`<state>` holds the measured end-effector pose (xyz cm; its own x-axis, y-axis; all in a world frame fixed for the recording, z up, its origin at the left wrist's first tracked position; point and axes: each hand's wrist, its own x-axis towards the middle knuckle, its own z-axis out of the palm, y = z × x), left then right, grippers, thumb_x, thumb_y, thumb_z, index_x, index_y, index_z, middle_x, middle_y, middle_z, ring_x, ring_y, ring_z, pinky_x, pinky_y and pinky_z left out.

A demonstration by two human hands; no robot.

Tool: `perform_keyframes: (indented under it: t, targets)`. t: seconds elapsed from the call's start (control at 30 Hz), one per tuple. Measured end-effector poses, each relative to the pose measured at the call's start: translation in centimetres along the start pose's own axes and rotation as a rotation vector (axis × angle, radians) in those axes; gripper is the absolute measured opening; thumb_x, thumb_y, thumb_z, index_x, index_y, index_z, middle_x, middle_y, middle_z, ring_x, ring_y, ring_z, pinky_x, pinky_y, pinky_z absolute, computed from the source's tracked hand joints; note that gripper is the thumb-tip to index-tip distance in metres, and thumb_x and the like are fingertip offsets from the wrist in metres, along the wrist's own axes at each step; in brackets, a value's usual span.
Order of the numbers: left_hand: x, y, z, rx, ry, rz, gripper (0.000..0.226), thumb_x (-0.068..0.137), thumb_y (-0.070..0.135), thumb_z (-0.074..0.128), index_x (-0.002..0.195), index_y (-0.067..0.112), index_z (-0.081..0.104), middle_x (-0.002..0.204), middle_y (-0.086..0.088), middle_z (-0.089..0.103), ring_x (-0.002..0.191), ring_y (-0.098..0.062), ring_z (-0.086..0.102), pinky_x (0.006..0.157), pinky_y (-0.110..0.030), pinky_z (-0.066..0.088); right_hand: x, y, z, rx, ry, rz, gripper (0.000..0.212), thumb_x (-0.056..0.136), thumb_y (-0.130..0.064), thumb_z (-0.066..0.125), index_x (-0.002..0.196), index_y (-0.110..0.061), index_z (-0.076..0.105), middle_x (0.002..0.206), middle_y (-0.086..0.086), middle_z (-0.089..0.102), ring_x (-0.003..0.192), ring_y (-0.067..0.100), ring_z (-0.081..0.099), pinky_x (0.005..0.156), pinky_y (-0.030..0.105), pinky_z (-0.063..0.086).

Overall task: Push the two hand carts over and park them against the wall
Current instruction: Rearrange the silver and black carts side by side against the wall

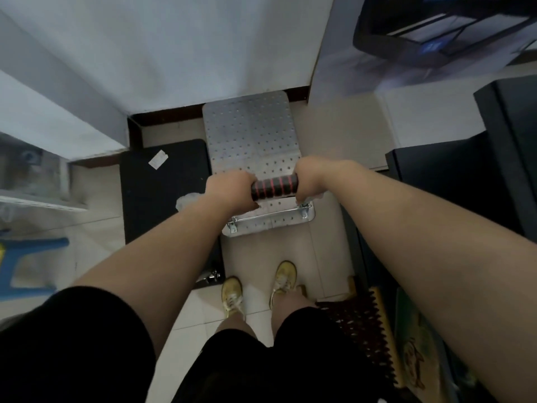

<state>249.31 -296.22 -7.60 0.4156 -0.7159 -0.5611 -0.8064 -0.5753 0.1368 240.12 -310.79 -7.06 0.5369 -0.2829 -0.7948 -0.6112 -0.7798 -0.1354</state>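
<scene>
Both my hands are closed around the handle (274, 187) of the silver cart (252, 146): my left hand (231, 189) holds the left end and my right hand (309, 180) holds the right end, with the black and red foam sleeve showing between them. The grip looks full, fingers wrapped under the bar, though the fingertips themselves are hidden from me.

The silver cart's far edge is at the dark baseboard (174, 113) of the white wall (180, 45); whether it really touches I cannot tell, but it looks very near or touching. So I judge this cart nearly parked. Just left of it lies the black cart (162, 187), flat on the floor, side by side with the silver one, with a small white label (158, 159) on its deck. Its far edge stops short of the wall, with a strip of floor between. I think this one may need a further push, and after that I must let go of the handle.

The space is narrow. On the right stands a dark cabinet (453, 181), close to the silver cart. Near my right foot (286, 276) lies a toothed brown mat (360, 330). At the left there is a white shelf (37, 199) and a blue stool (29, 266), both apart from the carts. My left foot (232, 292) stands just behind the silver cart, so there is little room to step.
</scene>
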Motion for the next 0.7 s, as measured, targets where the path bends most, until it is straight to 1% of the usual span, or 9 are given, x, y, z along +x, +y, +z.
perform_keyframes:
  t: [0.1, 0.17, 0.23, 0.3, 0.37, 0.43, 0.53, 0.63, 0.7]
  targets:
    - [-2.0, 1.1, 1.8, 0.029, -0.014, 0.031, 0.016, 0.083, 0.032, 0.060, 0.097, 0.026, 0.064, 0.093, 0.003, 0.066, 0.089, -0.019, 0.064, 0.071, -0.030, 0.048, -1.6, 0.2, 2.3, -0.023, -0.039, -0.003, 0.023, 0.071, -0.022, 0.074, 0.089, -0.015, 0.061, 0.078, 0.003, 0.061, 0.077, 0.023, 0.063, 0.076, 0.035, 0.056]
    - [-3.1, 1.8, 2.8, 0.022, -0.018, 0.042, 0.017, 0.083, 0.031, 0.059, 0.098, 0.026, 0.064, 0.099, 0.002, 0.068, 0.093, -0.022, 0.066, 0.076, -0.032, 0.050, -2.7, 0.3, 3.6, -0.049, -0.045, -0.005, 0.019, 0.073, -0.022, 0.073, 0.085, -0.015, 0.060, 0.082, 0.004, 0.061, 0.079, 0.024, 0.061, 0.071, 0.031, 0.053]
    - [-4.0, 2.3, 3.3, 0.024, -0.030, 0.061, 0.018, 0.083, 0.032, 0.060, 0.100, 0.026, 0.064, 0.102, 0.001, 0.068, 0.096, -0.022, 0.065, 0.079, -0.033, 0.049, -3.7, 0.5, 4.6, -0.068, -0.036, -0.001, 0.015, 0.075, -0.022, 0.070, 0.083, -0.016, 0.059, 0.081, 0.003, 0.059, 0.076, 0.022, 0.058, 0.063, 0.026, 0.047]
    - [-5.0, 2.8, 3.8, 0.039, -0.051, 0.092, 0.018, 0.084, 0.032, 0.059, 0.101, 0.025, 0.063, 0.102, 0.001, 0.067, 0.097, -0.022, 0.065, 0.076, -0.032, 0.048, -4.7, 0.7, 5.8, -0.073, -0.041, 0.008, 0.014, 0.077, -0.021, 0.067, 0.074, -0.015, 0.055, 0.075, 0.001, 0.055, 0.071, 0.019, 0.055, 0.055, 0.022, 0.042]
    - [-6.1, 3.2, 4.9, 0.065, -0.028, 0.131, 0.016, 0.086, 0.028, 0.057, 0.100, 0.025, 0.063, 0.101, 0.001, 0.068, 0.094, -0.022, 0.065, 0.071, -0.031, 0.046, -5.6, 0.8, 7.3, -0.075, -0.060, 0.016, 0.022, 0.080, -0.020, 0.064, 0.065, -0.018, 0.048, 0.070, -0.001, 0.052, 0.062, 0.015, 0.051, 0.050, 0.021, 0.039]
    - [-7.1, 3.6, 5.9, 0.093, 0.005, 0.163, 0.016, 0.086, 0.024, 0.053, 0.100, 0.025, 0.062, 0.100, 0.000, 0.068, 0.092, -0.023, 0.066, 0.067, -0.030, 0.044, -6.4, 0.9, 8.6, -0.081, -0.061, 0.028, 0.022, 0.080, -0.020, 0.062, 0.064, -0.020, 0.046, 0.068, -0.002, 0.051, 0.060, 0.013, 0.050, 0.051, 0.022, 0.040]
    - [-7.7, 4.0, 6.6, 0.115, 0.027, 0.210, 0.019, 0.087, 0.020, 0.052, 0.103, 0.023, 0.061, 0.101, -0.001, 0.068, 0.094, -0.023, 0.065, 0.066, -0.029, 0.041, -7.2, 1.2, 9.7, -0.073, -0.038, 0.051, 0.019, 0.077, -0.020, 0.060, 0.064, -0.022, 0.047, 0.071, -0.001, 0.055, 0.066, 0.017, 0.055, 0.055, 0.025, 0.043]
    - [-7.7, 4.4, 6.7, 0.108, 0.053, 0.249, 0.019, 0.087, 0.020, 0.052, 0.103, 0.022, 0.061, 0.101, -0.002, 0.068, 0.093, -0.023, 0.065, 0.065, -0.029, 0.039, -7.7, 1.6, 10.1, -0.096, -0.028, 0.075, 0.023, 0.079, -0.015, 0.058, 0.062, -0.022, 0.044, 0.068, -0.002, 0.052, 0.061, 0.016, 0.052, 0.053, 0.025, 0.040]
    - [-7.7, 4.7, 6.9, 0.101, 0.059, 0.276, 0.019, 0.087, 0.022, 0.051, 0.103, 0.021, 0.061, 0.100, -0.002, 0.068, 0.094, -0.024, 0.065, 0.066, -0.030, 0.039, -7.8, 2.0, 10.3, -0.123, -0.018, 0.089, 0.026, 0.081, -0.013, 0.058, 0.061, -0.021, 0.043, 0.066, -0.003, 0.050, 0.062, 0.017, 0.052, 0.052, 0.024, 0.038]
